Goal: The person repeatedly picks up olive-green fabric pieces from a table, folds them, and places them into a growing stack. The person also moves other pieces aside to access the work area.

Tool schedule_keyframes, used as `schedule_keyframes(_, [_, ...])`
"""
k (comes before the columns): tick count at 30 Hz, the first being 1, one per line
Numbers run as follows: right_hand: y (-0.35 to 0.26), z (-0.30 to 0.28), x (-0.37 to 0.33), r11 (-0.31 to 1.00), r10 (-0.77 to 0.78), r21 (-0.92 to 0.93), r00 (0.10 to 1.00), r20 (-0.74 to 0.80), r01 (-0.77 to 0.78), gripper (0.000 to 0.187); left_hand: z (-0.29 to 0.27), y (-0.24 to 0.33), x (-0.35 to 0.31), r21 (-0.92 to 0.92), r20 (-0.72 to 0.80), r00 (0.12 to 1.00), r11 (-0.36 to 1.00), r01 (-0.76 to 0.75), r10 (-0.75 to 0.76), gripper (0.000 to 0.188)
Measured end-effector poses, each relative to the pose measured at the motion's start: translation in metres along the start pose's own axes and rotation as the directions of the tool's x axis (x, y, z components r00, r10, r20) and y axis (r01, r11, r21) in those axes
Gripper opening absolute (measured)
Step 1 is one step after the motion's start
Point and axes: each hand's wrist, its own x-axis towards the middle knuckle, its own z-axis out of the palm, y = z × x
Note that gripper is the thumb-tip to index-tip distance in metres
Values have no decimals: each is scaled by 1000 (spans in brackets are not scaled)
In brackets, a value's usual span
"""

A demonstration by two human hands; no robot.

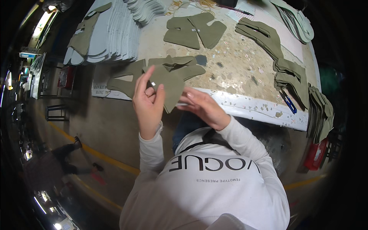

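An olive-green cut fabric piece (168, 86) with a small white sticker hangs over the table's front edge. My left hand (148, 101) holds it near the sticker, index finger and thumb raised and the other fingers curled at the cloth. My right hand (205, 108) pinches its lower right edge; some of those fingertips are hidden behind the cloth. Beneath and behind it, more olive pieces (122, 82) with slots lie at the table edge. Two olive pieces (191, 30) with small stickers rest farther back.
The table (234, 67) is strewn with small paper scraps. Stacks of pale grey-blue pieces (120, 34) stand at the left back. Olive stacks (291, 76) lie on the right, some overhanging beside blue thread snips (288, 101). A pen (239, 9) lies at the back.
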Motion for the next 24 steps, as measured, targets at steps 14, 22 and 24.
schedule_keyframes(14, [-7,-7,9,862,-262,491,939,221,125,91,25,38,48,-162,524,843,986,-43,123,65])
schedule_keyframes(22, [-25,-30,28,887,-68,439,980,-187,145,57,-49,-38,58,393,406,911,886,-246,73,60])
schedule_keyframes(24, [-20,-30,24,938,-114,293,963,-244,185,58,-52,-50,47,619,316,926,695,-367,208,53])
